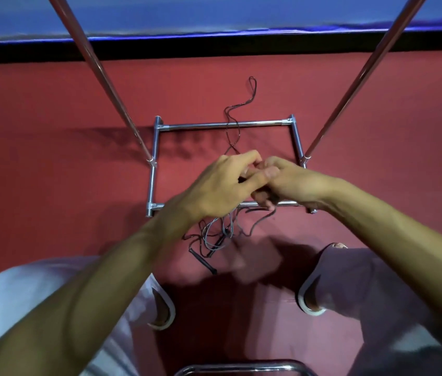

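Note:
My left hand (223,183) and my right hand (286,180) meet in the middle of the view, fingers curled together round a thin dark cord (232,131). One strand of the cord runs away from my fingers over the far bar of a chrome rectangular frame (225,125) lying on the red floor. Below my hands a loose tangle of dark and grey cords (215,237) hangs and lies on the floor, ending in a dark stiff tip (205,263). What my fingers pinch exactly is hidden between the hands.
Two chrome poles (105,80) (350,85) rise from the frame's sides toward me. My knees in light trousers (38,294) (363,289) flank the tangle. A chrome bar (241,369) crosses the bottom edge. A black strip and blue surface (214,14) lie beyond the red floor.

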The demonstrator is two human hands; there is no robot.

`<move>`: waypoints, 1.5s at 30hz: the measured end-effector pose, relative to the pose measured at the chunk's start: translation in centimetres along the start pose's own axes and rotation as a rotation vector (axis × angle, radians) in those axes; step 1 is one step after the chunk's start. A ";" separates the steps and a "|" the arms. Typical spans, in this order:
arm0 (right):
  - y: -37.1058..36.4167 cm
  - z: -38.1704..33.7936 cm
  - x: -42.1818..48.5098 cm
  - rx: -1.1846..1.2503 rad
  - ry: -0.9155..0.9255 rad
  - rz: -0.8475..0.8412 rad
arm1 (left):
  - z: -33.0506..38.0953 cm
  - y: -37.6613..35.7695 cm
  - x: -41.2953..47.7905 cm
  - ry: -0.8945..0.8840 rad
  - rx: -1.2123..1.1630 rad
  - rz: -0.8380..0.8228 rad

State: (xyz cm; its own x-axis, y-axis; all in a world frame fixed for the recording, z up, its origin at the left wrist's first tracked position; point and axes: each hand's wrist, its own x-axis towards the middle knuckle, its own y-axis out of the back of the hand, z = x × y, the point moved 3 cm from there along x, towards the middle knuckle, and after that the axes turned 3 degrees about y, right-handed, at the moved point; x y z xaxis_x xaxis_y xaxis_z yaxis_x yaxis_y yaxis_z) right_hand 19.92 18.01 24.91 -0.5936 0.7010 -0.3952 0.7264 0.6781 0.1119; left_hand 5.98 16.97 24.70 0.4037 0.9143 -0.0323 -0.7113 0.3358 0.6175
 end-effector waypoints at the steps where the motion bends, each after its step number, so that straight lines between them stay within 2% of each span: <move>1: 0.1 0.2 -0.1 -0.010 0.012 0.072 | 0.1 -0.1 -0.2 0.034 -0.033 -0.032; 2: 0.1 0.2 -0.2 -0.024 0.028 0.132 | 0.0 -0.1 -0.2 0.069 -0.062 -0.068; 4: 0.0 -0.3 -0.2 -0.078 0.053 0.139 | 0.1 0.6 -0.5 0.085 -0.094 -0.124; 7: 0.9 -1.4 -1.0 -0.182 0.077 -0.065 | -0.5 1.8 -0.8 0.055 -0.043 -0.160; 9: 2.3 -1.3 -1.4 -0.378 0.101 -0.131 | -1.6 2.7 -1.0 0.096 -0.053 -0.130; 11: 3.8 -0.4 -0.9 -0.573 0.127 -0.033 | -2.5 3.7 -1.1 0.121 -0.052 -0.074; 14: 5.6 1.8 0.7 -0.732 0.073 0.154 | -3.6 5.3 -1.1 0.241 -0.178 0.139; 16: 7.0 3.5 1.1 -0.880 -0.021 0.243 | -4.3 7.4 -1.5 0.381 -0.442 0.359; 18: 8.7 5.3 0.8 -0.929 -0.112 0.337 | -5.4 10.5 -2.2 0.547 -0.797 0.567; 20: 10.7 7.0 0.3 -0.835 -0.198 0.525 | -6.7 13.5 -3.3 0.634 -1.138 0.781; 21: 11.6 7.4 0.2 -0.646 -0.236 0.646 | -7.2 14.8 -3.8 0.655 -1.162 0.883; 23: 12.5 7.3 0.2 -0.168 -0.241 0.851 | -7.6 15.9 -4.2 0.690 -0.932 0.962; 25: 12.3 5.6 0.3 0.015 -0.224 0.845 | -6.8 14.8 -3.5 0.707 -0.685 0.804; 28: 10.3 0.5 -0.1 -0.057 -0.101 0.556 | -5.4 10.8 -1.9 0.741 -0.463 0.375; 30: 8.4 -2.2 -1.0 -0.013 0.001 0.339 | -4.7 8.2 -1.6 0.726 -0.222 0.138; 32: 7.8 -3.3 -1.4 -0.263 0.074 0.311 | -4.0 6.0 -1.6 0.678 -0.120 -0.018; 34: 9.1 -2.9 -0.4 -0.787 0.085 0.423 | -3.1 4.5 -1.6 0.641 -0.138 -0.136; 35: 9.8 -2.5 0.0 -1.048 0.002 0.497 | -2.8 4.1 -1.5 0.624 -0.153 -0.174; 36: 10.2 -2.1 0.4 -1.207 -0.086 0.546 | -2.6 3.9 -1.4 0.605 -0.172 -0.199; 37: 10.1 -1.9 0.7 -1.249 -0.120 0.556 | -2.4 3.7 -1.3 0.584 -0.194 -0.214; 38: 9.5 -1.9 1.2 -1.181 -0.085 0.515 | -2.2 3.5 -1.2 0.566 -0.217 -0.222; 39: 8.3 -2.1 1.5 -1.014 0.010 0.469 | -1.9 3.4 -1.1 0.545 -0.248 -0.225; 42: 2.7 -3.1 2.0 -0.285 0.260 0.218 | -0.6 3.1 -0.6 0.492 -0.426 -0.214; 43: 1.2 -3.0 2.2 -0.134 0.254 0.135 | -0.3 3.1 -0.4 0.490 -0.496 -0.187; 45: -0.2 -2.9 2.2 -0.021 0.191 0.027 | -0.1 3.4 -0.2 0.483 -0.601 -0.129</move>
State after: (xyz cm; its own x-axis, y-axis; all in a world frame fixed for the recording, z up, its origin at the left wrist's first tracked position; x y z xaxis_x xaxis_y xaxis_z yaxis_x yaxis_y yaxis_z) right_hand 17.46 20.02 26.63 -0.6303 0.7468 -0.2120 0.7366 0.6616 0.1402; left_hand 3.41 17.97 26.72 0.3073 0.8104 -0.4988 -0.9211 0.3849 0.0580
